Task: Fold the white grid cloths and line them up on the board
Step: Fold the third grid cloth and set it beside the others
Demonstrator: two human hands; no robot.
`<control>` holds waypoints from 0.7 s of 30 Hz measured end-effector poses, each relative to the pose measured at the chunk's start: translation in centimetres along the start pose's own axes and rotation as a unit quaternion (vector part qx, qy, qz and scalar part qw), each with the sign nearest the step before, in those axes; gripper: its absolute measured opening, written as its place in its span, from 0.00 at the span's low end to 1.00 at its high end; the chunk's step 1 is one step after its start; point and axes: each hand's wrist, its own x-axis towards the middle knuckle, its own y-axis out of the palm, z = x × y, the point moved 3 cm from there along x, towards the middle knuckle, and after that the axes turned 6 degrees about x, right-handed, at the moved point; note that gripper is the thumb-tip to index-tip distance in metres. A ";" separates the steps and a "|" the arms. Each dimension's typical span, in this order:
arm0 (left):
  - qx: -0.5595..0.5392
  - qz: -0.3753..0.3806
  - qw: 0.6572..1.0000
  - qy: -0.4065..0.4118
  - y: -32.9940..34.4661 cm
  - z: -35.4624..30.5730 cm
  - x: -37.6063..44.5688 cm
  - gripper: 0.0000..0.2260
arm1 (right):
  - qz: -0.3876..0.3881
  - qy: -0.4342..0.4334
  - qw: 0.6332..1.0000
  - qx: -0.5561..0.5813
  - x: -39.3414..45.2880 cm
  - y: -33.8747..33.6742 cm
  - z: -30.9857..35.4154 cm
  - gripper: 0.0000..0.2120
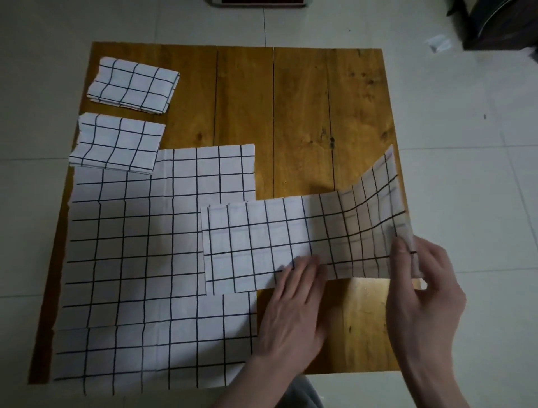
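The right hand (422, 294) hid the strip's (291, 241) end. The top edge cut off a tray (257, 2). The dark corner object (500, 23) was unidentifiable.

One square wooden board of orange-brown planks (302, 116). Two small folded white cloths with black grid lines (134, 83) (118, 142) lie at its far left. One long half-folded grid strip (262, 241). Beneath it, flat unfolded grid cloths (131, 247), seemingly two or three overlapping. Two bare hands (294, 305) (422, 291).
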 end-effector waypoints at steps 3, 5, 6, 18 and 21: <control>0.004 -0.015 0.998 -0.060 -0.7 3.7 -1.8 0.31 | 0.028 -0.058 0.998 -0.023 -1.8 1.9 0.9 0.13; 0.014 -0.024 0.995 -0.093 -1.1 6.5 -3.2 0.30 | 0.058 -0.094 0.993 -0.039 -3.1 3.7 0.8 0.15; 0.019 -0.030 0.994 -0.106 -1.3 7.8 -3.9 0.29 | 0.076 -0.116 0.989 -0.045 -3.7 4.6 0.7 0.16; 0.027 -0.079 0.986 -0.142 -1.8 14.2 -6.9 0.28 | 0.207 -0.253 0.933 -0.151 -7.9 13.5 -0.8 0.16; 0.015 -0.074 0.986 -0.149 -1.6 14.4 -6.8 0.28 | 0.228 -0.252 0.923 -0.179 -8.1 15.4 -1.3 0.16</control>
